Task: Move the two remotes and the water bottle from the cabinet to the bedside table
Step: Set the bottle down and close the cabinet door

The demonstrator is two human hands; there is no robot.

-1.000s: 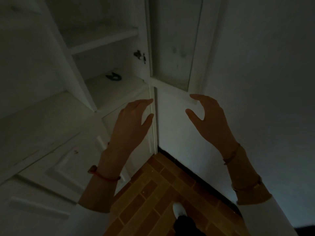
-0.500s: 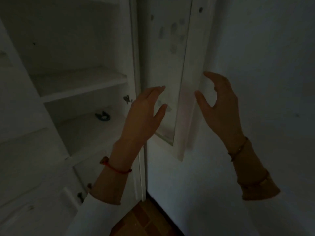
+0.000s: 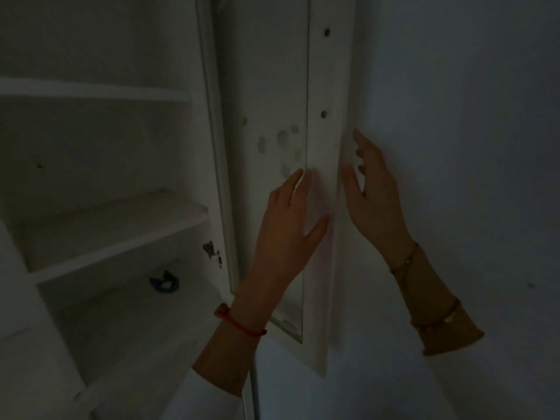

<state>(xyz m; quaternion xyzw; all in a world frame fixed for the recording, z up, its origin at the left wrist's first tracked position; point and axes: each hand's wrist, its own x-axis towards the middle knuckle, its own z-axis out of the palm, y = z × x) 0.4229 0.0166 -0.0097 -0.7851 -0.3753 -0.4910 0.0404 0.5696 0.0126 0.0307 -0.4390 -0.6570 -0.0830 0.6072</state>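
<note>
Head view: your left hand [image 3: 288, 234] and right hand [image 3: 371, 192] spread, empty, flanking cabinet door [image 3: 321, 207] edge. Remotes, bottle unseen on shelves [image 3: 115, 234]. Expect light remotes; grip bottle mid-body.

The white cabinet [image 3: 100, 89] and its white-framed door [image 3: 321, 207] are showing grey in the dim light, the glass pane [image 3: 272, 116] carrying dark smudges. A red cord bracelet [image 3: 239, 324] is circling the left wrist, gold-toned bracelets [image 3: 436, 318] the right, and a small dark blue object [image 3: 164, 282] is lying on a shelf.
</note>
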